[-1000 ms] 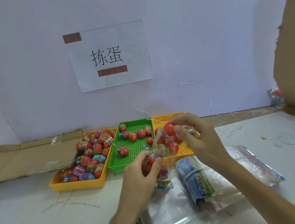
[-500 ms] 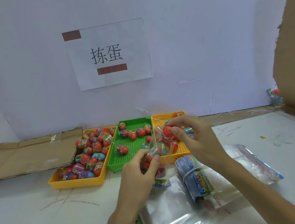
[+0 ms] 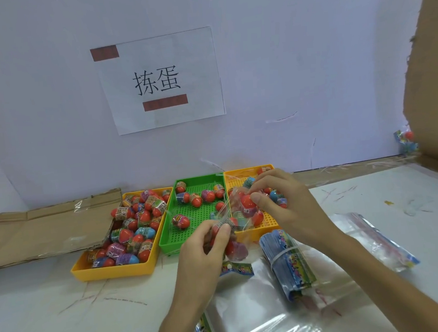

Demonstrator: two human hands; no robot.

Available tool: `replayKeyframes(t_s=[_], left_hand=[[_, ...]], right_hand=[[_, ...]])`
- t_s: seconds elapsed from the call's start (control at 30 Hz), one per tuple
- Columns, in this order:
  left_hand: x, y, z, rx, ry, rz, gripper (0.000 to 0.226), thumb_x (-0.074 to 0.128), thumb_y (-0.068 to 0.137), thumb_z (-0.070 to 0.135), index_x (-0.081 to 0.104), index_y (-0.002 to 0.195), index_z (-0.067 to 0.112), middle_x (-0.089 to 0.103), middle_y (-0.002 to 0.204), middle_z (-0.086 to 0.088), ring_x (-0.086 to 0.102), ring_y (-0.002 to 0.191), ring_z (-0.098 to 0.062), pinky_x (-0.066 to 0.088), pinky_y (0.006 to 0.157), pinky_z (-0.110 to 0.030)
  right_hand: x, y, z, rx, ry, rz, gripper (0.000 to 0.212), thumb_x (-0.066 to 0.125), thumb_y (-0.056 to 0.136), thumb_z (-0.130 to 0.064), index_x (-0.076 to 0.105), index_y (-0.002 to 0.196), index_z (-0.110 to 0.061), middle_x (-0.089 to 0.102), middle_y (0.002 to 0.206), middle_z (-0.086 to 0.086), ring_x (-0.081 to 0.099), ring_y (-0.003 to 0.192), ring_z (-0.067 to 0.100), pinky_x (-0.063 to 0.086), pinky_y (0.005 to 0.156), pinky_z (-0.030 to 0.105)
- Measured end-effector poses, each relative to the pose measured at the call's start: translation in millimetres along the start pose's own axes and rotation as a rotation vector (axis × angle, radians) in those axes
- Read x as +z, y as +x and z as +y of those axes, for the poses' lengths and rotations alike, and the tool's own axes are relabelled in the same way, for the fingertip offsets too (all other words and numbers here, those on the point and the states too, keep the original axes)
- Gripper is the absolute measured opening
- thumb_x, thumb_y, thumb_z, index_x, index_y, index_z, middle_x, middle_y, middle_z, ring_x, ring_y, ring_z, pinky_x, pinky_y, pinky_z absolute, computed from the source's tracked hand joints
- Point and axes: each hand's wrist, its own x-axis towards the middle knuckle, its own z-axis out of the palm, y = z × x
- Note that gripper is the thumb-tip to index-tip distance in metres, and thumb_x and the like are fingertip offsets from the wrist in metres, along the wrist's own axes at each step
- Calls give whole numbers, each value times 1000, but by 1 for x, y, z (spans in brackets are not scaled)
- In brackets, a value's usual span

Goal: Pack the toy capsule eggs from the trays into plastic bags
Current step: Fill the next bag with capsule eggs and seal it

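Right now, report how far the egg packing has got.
Done: the clear bag already holds several eggs. In hand: the left hand holds that bag, and the right hand pinches a red egg at its mouth. Left: a heaped yellow tray, and eggs in the green tray.

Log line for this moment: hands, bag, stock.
left hand: holds clear bag | right hand: pinches red egg at bag mouth | left yellow tray: heaped with eggs

Red capsule egg (image 3: 248, 201), pinched in the right grip (image 3: 289, 205), sits atop the part-filled clear bag (image 3: 240, 223) held by the left grip (image 3: 204, 256).
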Motion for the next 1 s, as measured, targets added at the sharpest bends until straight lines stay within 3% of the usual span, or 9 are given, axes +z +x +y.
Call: replayKeyframes(t_s=[0.1,0.23,0.33,0.43,0.53,0.63,0.83,1.0], left_hand=[[0,0,-1,-1,-13,-21,40,53,88,54,69,89,18,68,77,-3,68,76,-18,57,69,-33],[1,1,0,-23,-66,-20,36,54,87,53,72,93,22,72,80,6,70,77,-6,54,66,-17],[0,1,-1,-32,-80,-14,33,54,87,54,72,93,27,73,82,6,71,80,-8,57,70,-21],[1,1,1,-41,-92,-21,25,53,89,53,71,90,35,73,83,5,72,82,-12,62,74,-30],[1,1,2,-32,-101,-22,22,52,89,52,70,91,40,72,84,7,71,82,-9,62,74,-29],[0,1,2,-39,-118,-17,27,51,89,51,71,90,33,72,84,6,70,82,-9,60,72,-26],[1,2,1,-34,-98,-23,36,49,88,52,71,96,24,72,86,9,69,83,-6,58,73,-23],[2,1,1,-52,-117,-82,31,57,86,49,70,101,26,74,92,13,70,88,-3,55,74,-19]], right_hand=[[0,-1,-3,16,-2,-16,23,65,97,-22,63,89,-43,63,104,-14,56,110,9,44,99,33],[-1,-1,-4,41,3,-37,20,63,98,-29,64,88,-46,62,100,-19,56,107,7,44,96,32],[-1,-2,-4,64,-4,-47,5,66,94,-39,67,89,-41,61,97,-22,57,102,4,43,89,21],[0,-3,-3,104,-6,-44,5,71,92,-33,68,87,-34,65,87,-20,61,88,3,44,73,11],[1,-2,-1,180,68,-3,2,70,94,-27,70,92,-25,71,81,-11,67,75,5,52,67,16],[0,-1,0,220,135,20,4,69,95,-25,68,95,-21,72,82,-6,71,69,10,56,67,22],[2,-3,-1,184,170,-114,5,69,94,-24,73,92,-26,71,87,-10,70,80,13,59,74,34],[7,-3,3,220,229,-96,5,72,93,-19,75,96,-22,72,85,-1,73,74,15,61,71,31]])
